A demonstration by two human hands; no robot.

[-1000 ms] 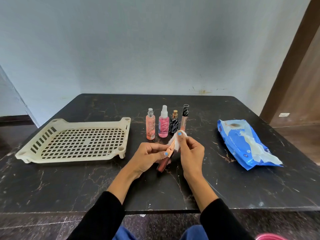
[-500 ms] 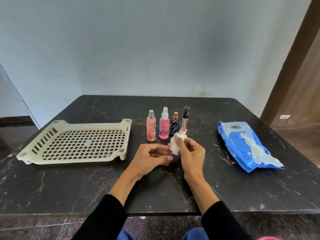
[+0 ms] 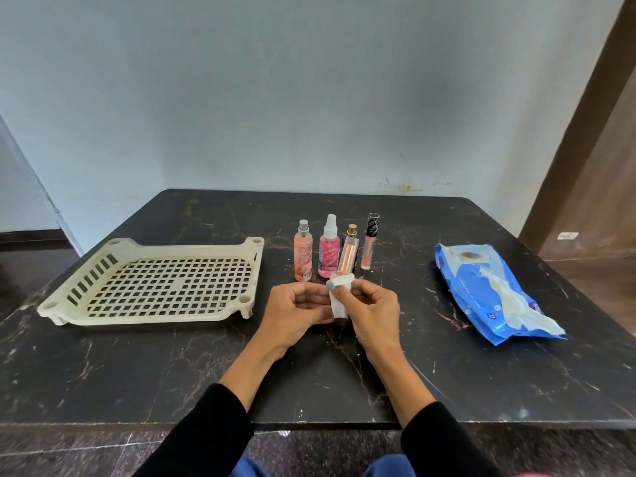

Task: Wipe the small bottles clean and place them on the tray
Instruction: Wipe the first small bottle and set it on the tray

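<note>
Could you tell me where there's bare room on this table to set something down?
Free: the tray holds nothing; the table in front of it; the strip between the hands and wipes packet. Crowded: the standing bottles just behind the hands.

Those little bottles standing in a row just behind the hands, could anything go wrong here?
Possibly. The held tube points up at the standing row, close to the pink spray bottle and gold-capped bottle; a slip could topple them. The left hand and right hand pinch it through a small wipe, so grip may be slick. The tray holds nothing yet.
</note>
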